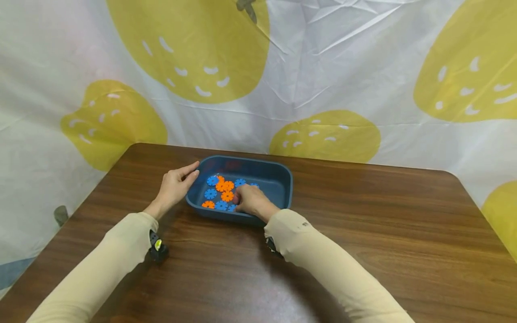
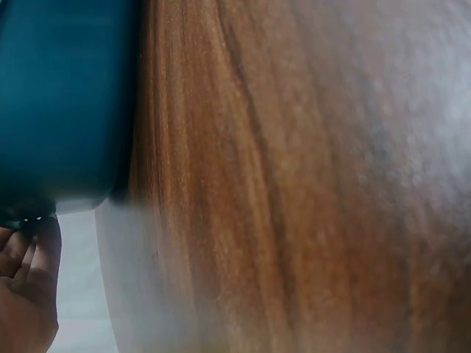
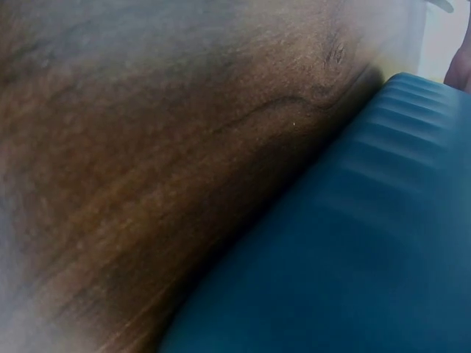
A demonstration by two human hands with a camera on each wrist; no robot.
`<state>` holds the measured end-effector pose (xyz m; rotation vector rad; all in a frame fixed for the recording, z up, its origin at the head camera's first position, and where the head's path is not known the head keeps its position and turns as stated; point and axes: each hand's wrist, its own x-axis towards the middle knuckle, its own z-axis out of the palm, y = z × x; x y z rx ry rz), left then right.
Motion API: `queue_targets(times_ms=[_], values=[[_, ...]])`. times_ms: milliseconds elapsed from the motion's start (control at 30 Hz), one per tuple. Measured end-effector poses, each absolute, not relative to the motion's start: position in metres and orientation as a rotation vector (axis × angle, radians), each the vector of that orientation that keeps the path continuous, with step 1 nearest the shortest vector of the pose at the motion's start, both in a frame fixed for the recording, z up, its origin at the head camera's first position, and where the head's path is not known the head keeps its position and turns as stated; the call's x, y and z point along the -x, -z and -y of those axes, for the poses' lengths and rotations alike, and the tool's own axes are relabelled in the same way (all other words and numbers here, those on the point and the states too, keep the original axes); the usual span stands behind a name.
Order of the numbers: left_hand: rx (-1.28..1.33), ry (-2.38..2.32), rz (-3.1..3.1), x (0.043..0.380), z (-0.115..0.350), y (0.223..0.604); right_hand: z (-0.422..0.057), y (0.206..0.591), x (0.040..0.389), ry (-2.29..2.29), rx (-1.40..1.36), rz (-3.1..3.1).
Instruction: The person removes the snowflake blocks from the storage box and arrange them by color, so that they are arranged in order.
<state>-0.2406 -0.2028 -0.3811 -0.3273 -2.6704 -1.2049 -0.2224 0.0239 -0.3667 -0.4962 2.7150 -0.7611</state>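
Observation:
A dark blue plastic bin (image 1: 284,179) holds flat, notched snowflake building discs. Orange discs (image 1: 227,196) and blue discs (image 1: 210,194) lie scattered over its floor, mostly toward the left half. My left hand (image 1: 173,186) rests at the bin's left end, fingers extended and fingertips right at the rim; in the left wrist view this hand (image 2: 29,283) touches the bin's outer wall (image 2: 62,103). Over the front wall reaches my right hand (image 1: 252,202), its fingers bent down among the discs. The back of that hand hides its fingertips, so I cannot tell whether they hold a disc.
The bin stands on a brown wood-grain table (image 1: 383,233) near its back edge. Behind hangs a white cloth (image 1: 307,80) printed with yellow fruit. A dark camera strap (image 1: 158,246) sits on the left wrist. In the right wrist view, the bin's ribbed wall (image 3: 331,243) fills the lower right.

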Motion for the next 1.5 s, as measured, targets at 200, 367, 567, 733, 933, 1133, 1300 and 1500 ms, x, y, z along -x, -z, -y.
queue_targets(times_ms=[200, 367, 567, 733, 933, 1133, 1300, 1500], values=[[0.329, 1.200, 2.667, 0.241, 0.203, 0.382, -0.024, 0.368, 0.222, 0.765, 0.501, -2.719], [0.314, 1.194, 2.673, 0.241, 0.201, 0.383, -0.025, 0.369, 0.222, 0.738, 0.529, -2.724], [0.326, 1.195, 2.661, 0.242, 0.200, 0.383, -0.026, 0.368, 0.222, 0.698, 0.553, -2.722], [0.320, 1.206, 2.676, 0.241, 0.198, 0.382, -0.027, 0.367, 0.222, 0.695, 0.537, -2.711], [0.329, 1.189, 2.671, 0.242, 0.198, 0.382, -0.028, 0.367, 0.223, 0.722, 0.517, -2.708], [0.331, 1.201, 2.673, 0.243, 0.200, 0.382, -0.033, 0.365, 0.224, 0.774, 0.542, -2.702], [0.318, 1.210, 2.683, 0.243, 0.200, 0.382, -0.044, 0.362, 0.223, 0.845, 0.566, -2.709], [0.313, 1.234, 2.708, 0.241, 0.200, 0.381, -0.065, 0.356, 0.219, 1.116, 0.446, -2.644]])
